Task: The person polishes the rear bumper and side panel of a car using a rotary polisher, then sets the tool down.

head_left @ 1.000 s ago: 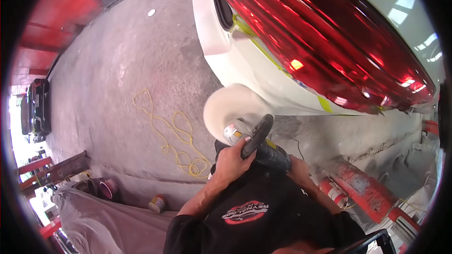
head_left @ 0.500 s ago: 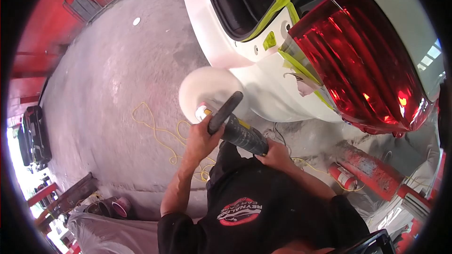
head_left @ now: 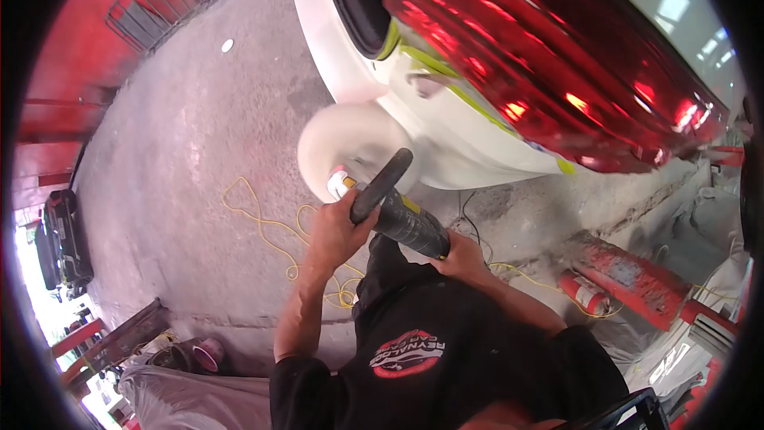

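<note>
A power polisher [head_left: 410,227] with a round, pale pad [head_left: 354,147] lies across the middle of the view; the pad looks blurred as if spinning. My left hand [head_left: 338,231] is wrapped round its black side handle near the head. Behind it, my right hand [head_left: 463,258] grips the rear end of the body. The pad is against or very close to the white car bumper [head_left: 461,143]; exact contact cannot be made out. Above the bumper is a red tail light [head_left: 549,56], with yellow-green tape [head_left: 477,103] along its lower edge.
A yellow cord [head_left: 274,245] lies coiled on the floor, left of my body. A red cylinder [head_left: 585,293] and a red beam [head_left: 629,279] are at the lower right. Plastic sheeting [head_left: 199,398] covers something at the lower left. A metal rack [head_left: 159,0] stands far left.
Over the last second, both hands and the polisher have moved left in the view. The tail light looked smaller and farther right half a second ago and now fills more of the view again.
</note>
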Tool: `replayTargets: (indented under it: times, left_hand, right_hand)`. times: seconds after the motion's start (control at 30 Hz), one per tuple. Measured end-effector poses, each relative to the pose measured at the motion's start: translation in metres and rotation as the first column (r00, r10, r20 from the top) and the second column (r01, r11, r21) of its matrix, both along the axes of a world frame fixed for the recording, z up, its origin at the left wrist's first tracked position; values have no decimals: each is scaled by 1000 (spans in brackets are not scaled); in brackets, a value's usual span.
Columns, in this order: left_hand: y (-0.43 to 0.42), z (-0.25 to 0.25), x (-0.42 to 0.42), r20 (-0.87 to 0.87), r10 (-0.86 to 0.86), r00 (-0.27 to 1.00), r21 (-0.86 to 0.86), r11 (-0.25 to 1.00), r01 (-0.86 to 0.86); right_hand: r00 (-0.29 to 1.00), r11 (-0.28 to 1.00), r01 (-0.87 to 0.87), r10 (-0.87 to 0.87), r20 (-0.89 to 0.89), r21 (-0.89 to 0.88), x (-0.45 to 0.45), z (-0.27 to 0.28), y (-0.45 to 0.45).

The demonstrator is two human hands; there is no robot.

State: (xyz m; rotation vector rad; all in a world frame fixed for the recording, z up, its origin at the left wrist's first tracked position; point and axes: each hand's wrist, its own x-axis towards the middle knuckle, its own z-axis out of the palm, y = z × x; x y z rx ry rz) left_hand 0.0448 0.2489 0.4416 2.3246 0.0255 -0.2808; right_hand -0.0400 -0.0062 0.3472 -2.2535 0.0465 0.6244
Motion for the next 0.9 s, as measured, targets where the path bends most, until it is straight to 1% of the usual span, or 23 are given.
replayTargets:
  times: [0.1, 0.17, 0.2, 0.23, 0.3, 0.33, 0.4, 0.43, 0.5, 0.57, 0.63, 0.67, 0.73, 0.77, 0.83, 0.87, 0.9]
  left_hand:
    - [-31, 3, -29, -3, -11, 1000, -12, 1000, 11]
    - [-66, 0, -53, -35, 43, 998, -65, 997, -45]
    - [-76, -1, -62, -55, 37, 998, -73, 997, -41]
    - [-89, -1, -71, -55, 29, 998, -63, 997, -33]
    - [-112, -1, -88, -132, -15, 991, -20, 1000, 12]
    - [-124, -1, -94, -130, -20, 991, -19, 1000, 17]
    - [-142, -1, -104, -20, -31, 999, -115, 993, 29]
    - [-145, -1, -106, -21, -35, 999, -109, 993, 32]
    - [-148, -1, -108, -72, -133, 989, -110, 986, 125]
    - [-147, -6, -108, -45, -143, 989, -101, 985, 138]
    - [-141, -13, -105, -30, -83, 996, -124, 989, 79]
    - [-137, -16, -104, -30, -81, 996, -121, 990, 77]
    - [-122, -14, -94, -143, -15, 990, -65, 998, 6]
    - [-117, -12, -89, -147, -8, 989, -60, 998, -1]
    - [-96, -4, -73, -155, 32, 987, -76, 996, -44]
    - [-85, 0, -64, -142, 50, 989, -56, 997, -59]
    - [-73, -2, -56, -145, 53, 988, -60, 996, -62]
  right_hand:
    - [1000, 1000, 11, -11, 24, 0, -21, -1, -37]
    - [999, 1000, 16, -16, 49, 4, -37, -8, -73]
    - [999, 999, -13, 15, 43, -39, -44, -9, -87]
    - [998, 996, -41, 44, 35, -82, -52, -10, -101]
    - [998, 995, -28, 33, 53, -100, -71, -13, -125]
    - [997, 992, -25, 34, 70, -126, -79, -13, -137]
    - [995, 992, -17, 29, 92, -129, -95, -16, -160]
    - [994, 991, -12, 27, 110, -133, -100, -16, -165]
    - [997, 990, -9, 20, 77, -142, -105, -14, -170]
    - [999, 987, -7, 15, 48, -158, -105, -14, -169]
    - [995, 988, -25, 39, 92, -150, -101, -18, -163]
    - [995, 989, -27, 41, 91, -147, -99, -20, -160]
    - [994, 989, -91, 98, 56, -115, -83, -21, -145]
    - [993, 989, -98, 104, 53, -109, -78, -24, -139]
    - [994, 983, -105, 101, -30, -151, -61, -26, -115]
    - [994, 982, -109, 105, -33, -153, -52, -23, -103]
    - [995, 989, -97, 94, -24, -114, -40, -12, -91]
